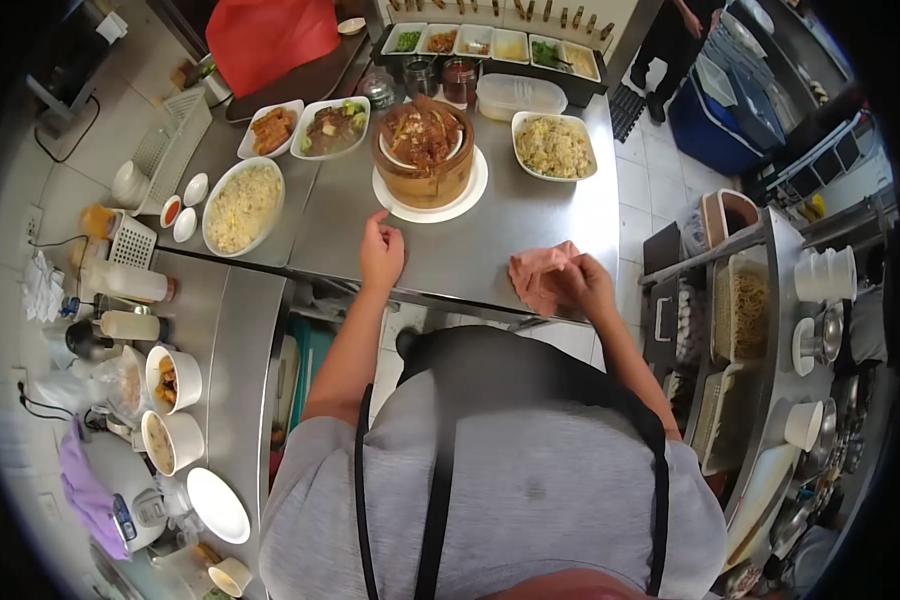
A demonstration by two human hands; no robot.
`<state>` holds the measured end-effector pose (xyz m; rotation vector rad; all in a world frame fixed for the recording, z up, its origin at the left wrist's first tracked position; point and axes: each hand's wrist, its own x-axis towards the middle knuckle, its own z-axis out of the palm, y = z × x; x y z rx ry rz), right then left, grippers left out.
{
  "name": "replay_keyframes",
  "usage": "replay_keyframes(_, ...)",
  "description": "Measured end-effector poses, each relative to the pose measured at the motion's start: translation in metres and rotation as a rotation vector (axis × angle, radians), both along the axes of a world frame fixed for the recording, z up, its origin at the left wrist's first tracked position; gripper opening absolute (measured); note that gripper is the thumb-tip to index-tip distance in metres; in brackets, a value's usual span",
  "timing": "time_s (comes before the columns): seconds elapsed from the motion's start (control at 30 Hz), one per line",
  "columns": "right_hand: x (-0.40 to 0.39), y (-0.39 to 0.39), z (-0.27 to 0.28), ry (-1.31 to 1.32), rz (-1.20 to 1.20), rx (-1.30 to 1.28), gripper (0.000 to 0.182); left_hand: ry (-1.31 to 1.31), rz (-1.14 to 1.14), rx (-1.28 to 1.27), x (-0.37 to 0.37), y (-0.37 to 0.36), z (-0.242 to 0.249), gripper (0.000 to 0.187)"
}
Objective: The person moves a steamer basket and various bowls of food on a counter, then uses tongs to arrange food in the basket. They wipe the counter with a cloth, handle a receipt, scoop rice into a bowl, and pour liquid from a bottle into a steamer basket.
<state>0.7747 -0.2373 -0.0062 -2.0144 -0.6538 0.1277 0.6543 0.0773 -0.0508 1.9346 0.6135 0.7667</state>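
My right hand (pixel 592 287) grips a crumpled pink cloth (pixel 540 279) at the front edge of the steel counter (pixel 450 262). On the counter's front part rests my left hand (pixel 381 256), empty, with its index finger stretched out and the others loosely bent. Just beyond that fingertip is a white plate (pixel 480 190) under a bamboo steamer (pixel 425 185). Inside the steamer sits a bowl of reddish-brown saucy food (pixel 422 138). A square white bowl of fried rice (pixel 554 148) stands to the right, past the cloth.
Left of the steamer are an oval dish of fried rice (pixel 242 208) and two bowls of cooked food. Topping containers (pixel 490 42) line the back. Shelves with noodles (pixel 740 305) stand at right; tubs (pixel 173 442) stand at left. Another person (pixel 675 45) is at the upper right.
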Motion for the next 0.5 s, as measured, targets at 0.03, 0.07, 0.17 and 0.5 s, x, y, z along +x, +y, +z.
replay_keyframes(0.03,0.004,0.002,0.008,0.069,-0.037,0.028,0.020,0.013,0.001,-0.008,0.000,-0.001,0.003,0.030)
replay_keyframes(0.07,0.007,0.004,0.015,0.138,-0.074,0.056,0.020,0.025,0.002,-0.016,0.000,-0.002,0.004,0.029)
replay_keyframes(0.17,0.015,0.013,0.044,0.332,-0.098,0.301,0.021,0.081,0.001,-0.016,0.003,-0.001,0.007,0.028)
replay_keyframes(0.5,0.020,0.068,0.077,0.543,-0.057,0.497,0.021,0.020,-0.094,-0.376,0.003,0.007,0.009,0.028)
